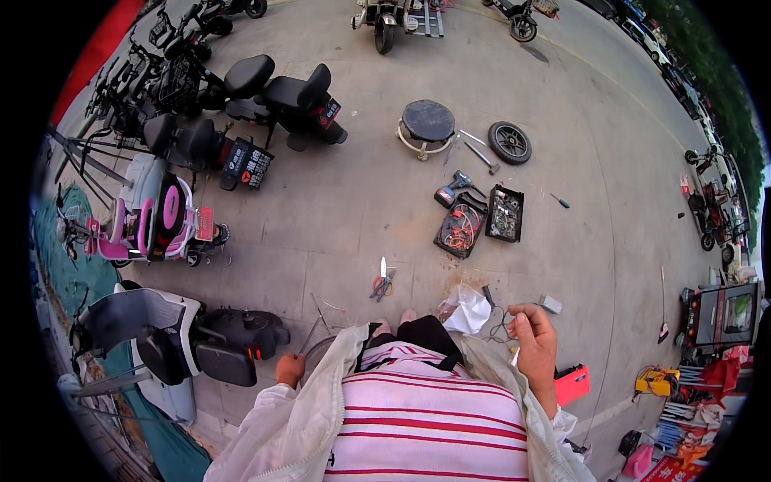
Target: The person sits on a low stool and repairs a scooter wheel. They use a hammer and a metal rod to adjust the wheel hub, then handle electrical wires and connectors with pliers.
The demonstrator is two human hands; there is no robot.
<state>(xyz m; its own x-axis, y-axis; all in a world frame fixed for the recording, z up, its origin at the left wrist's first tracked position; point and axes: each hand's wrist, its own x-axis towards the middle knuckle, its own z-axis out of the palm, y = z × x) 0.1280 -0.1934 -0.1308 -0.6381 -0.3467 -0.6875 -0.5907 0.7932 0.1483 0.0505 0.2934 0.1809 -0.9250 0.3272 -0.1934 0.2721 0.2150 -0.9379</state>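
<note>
My right hand (533, 344) is raised in front of my right side, its fingers curled in. A small white stick (515, 356) shows at its palm side; its kind is too small to tell. Down at my left, my left hand (290, 370) is closed at the lower end of a thin metal rod (309, 337). Beside that rod, part of a dark curved rim (321, 344) shows, mostly hidden by my open pale jacket. Ahead of my feet lie orange-handled scissors (382, 273) and pliers (385, 287). A white plastic bag (466, 310) is on the ground near my right hand.
Farther ahead are a cordless drill (458, 187), a black case with red cables (461, 228), a parts tray (505, 213), a hammer (484, 157), a small wheel (510, 143) and a round stool (428, 122). Parked scooters (229, 341) line the left. A red case (572, 386) lies right.
</note>
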